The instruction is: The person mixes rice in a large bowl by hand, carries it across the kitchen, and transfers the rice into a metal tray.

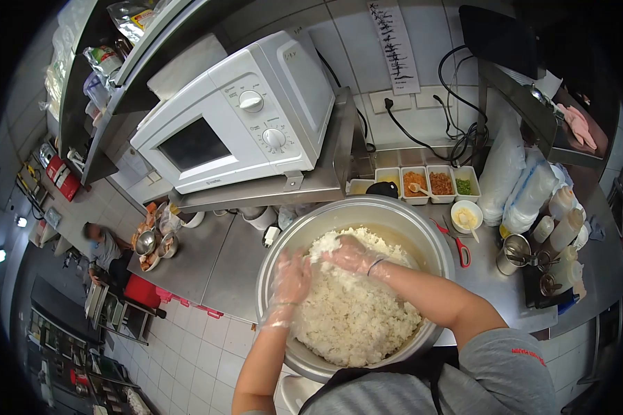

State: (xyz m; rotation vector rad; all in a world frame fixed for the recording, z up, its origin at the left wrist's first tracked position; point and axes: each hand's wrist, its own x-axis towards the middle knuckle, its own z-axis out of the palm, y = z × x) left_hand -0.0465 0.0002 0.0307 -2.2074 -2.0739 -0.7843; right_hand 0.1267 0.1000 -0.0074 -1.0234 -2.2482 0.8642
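Note:
A large metal pot filled with cooked white rice stands in front of me on the counter. Clear plastic gloves cover both hands. Over the left side of the rice is my left hand, fingers apart and pointing away from me, with nothing visible in it. My right hand reaches in from the right, its fingers curled on a clump of rice near the far part of the heap. Some yellowish pot wall shows behind the rice.
A white microwave sits on a shelf behind. Small trays of toppings, a bowl with a spoon and red scissors lie to the right, near several bottles. Metal bowls stand left; another person sits beyond.

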